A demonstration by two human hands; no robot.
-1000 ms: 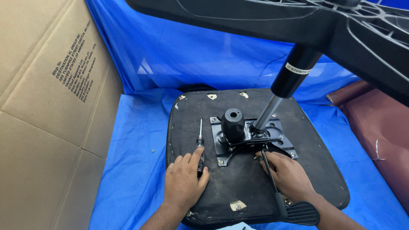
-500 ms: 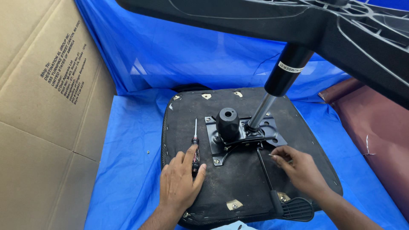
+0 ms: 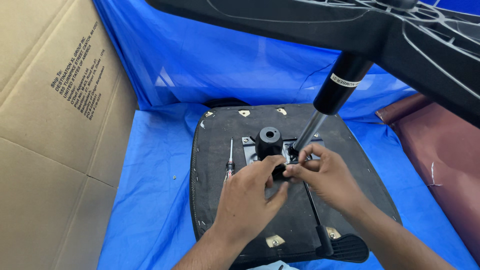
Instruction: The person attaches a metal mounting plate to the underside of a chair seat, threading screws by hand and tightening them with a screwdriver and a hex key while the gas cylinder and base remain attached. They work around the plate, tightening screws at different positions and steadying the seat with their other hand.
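Seat pan, one, black, lying underside up on blue sheeting, with one black metal mechanism plate at its middle, half hidden by the hands. Left hand, one, reaching from the near edge, thumb and fingers curled and pressed toward the plate's near side. Right hand, one, fingertips pinched together just beside the left thumb, seemingly on a small part too hidden to identify. Screwdriver, one, lying loose on the seat pan left of the plate, untouched. Gas cylinder, one, leaning from the plate's far right side up to the star base, one, overhead. Lever with paddle, one, near right corner. Cardboard box, one, standing at left. Maroon cushion, one, at right. Risks, as judged: a small pinched part could slip and vanish into the sheeting folds; the leaning cylinder and base could tip onto the fingers if knocked.
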